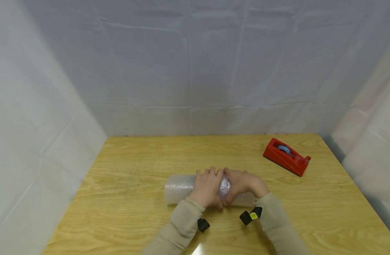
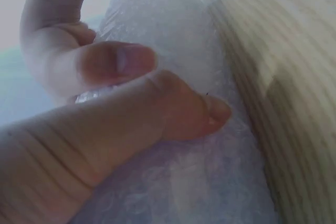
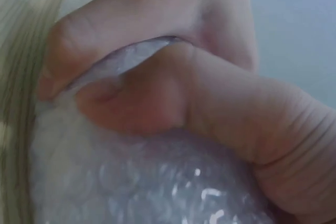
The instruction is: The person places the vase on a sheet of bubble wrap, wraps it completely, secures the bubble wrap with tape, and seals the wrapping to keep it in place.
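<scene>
Head view: the left hand point(image 1: 207, 187) and right hand point(image 1: 242, 183) both grip a roll of bubble wrap point(image 1: 178, 190), lying beneath them on the table point(image 1: 128, 170). Rolling looks largely done; any fastening seems left. Beyond the right hand, the tape dispenser point(image 1: 282, 162) holds blue tape point(image 1: 284, 149).

Left wrist view: the wrap curves beneath the left thumb point(image 2: 184, 111); its contents cannot be told.

Right wrist view: bubbles show below the right thumb point(image 3: 152, 98); whether tape holds them is unclear.

Left grip point(image 1: 207, 187), right grip point(image 1: 242, 182) round clear plastic roll point(image 1: 178, 190).
</scene>
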The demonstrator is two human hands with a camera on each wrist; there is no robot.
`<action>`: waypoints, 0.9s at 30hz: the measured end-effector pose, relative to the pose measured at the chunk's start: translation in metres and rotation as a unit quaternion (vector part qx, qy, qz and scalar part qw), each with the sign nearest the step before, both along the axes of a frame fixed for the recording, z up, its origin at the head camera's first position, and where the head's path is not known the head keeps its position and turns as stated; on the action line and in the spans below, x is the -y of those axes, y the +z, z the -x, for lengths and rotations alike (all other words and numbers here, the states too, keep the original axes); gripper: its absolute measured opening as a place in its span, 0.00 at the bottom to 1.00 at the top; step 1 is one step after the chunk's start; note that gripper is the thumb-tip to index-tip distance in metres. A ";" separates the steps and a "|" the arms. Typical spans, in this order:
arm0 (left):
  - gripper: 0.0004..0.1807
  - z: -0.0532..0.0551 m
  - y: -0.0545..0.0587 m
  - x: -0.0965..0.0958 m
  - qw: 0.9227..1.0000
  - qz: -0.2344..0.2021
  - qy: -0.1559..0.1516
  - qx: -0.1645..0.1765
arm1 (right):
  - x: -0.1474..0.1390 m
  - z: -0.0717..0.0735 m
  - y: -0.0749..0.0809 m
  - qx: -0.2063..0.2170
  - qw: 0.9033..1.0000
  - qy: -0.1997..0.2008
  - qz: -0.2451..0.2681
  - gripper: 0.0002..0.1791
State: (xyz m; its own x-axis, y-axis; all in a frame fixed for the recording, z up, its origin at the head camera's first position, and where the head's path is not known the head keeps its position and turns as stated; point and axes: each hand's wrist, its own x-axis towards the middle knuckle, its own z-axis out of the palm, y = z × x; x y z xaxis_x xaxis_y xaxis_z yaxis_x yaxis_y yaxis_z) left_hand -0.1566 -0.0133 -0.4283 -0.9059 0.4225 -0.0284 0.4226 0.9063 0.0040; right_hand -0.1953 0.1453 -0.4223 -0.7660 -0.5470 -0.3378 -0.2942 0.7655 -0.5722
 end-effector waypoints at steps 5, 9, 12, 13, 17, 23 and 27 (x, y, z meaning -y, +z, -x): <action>0.62 0.002 0.004 0.000 1.000 0.004 -0.006 0.013 | -0.003 -0.005 0.002 -0.026 1.000 -0.007 -0.010 0.48; 0.64 0.002 0.006 -0.002 0.999 -0.001 -0.001 0.033 | -0.006 -0.018 0.008 -0.101 0.994 -0.007 -0.041 0.50; 0.62 0.003 0.008 -0.003 0.999 0.003 0.007 0.038 | -0.003 -0.030 0.012 -0.166 0.983 -0.005 -0.074 0.50; 0.62 0.003 0.008 -0.004 0.999 0.005 0.009 0.039 | -0.001 -0.033 0.012 -0.183 0.980 -0.006 -0.083 0.50; 0.58 0.004 0.010 -0.004 0.999 0.007 0.009 0.041 | 0.006 -0.044 0.002 -0.234 0.965 -0.028 -0.111 0.53; 0.56 0.005 0.010 -0.006 0.998 0.008 0.012 0.055 | 0.013 -0.055 -0.011 -0.300 0.946 -0.062 -0.100 0.53; 0.58 0.005 0.009 -0.007 0.998 0.011 0.021 0.057 | 0.013 -0.056 -0.015 -0.318 0.941 -0.065 -0.093 0.53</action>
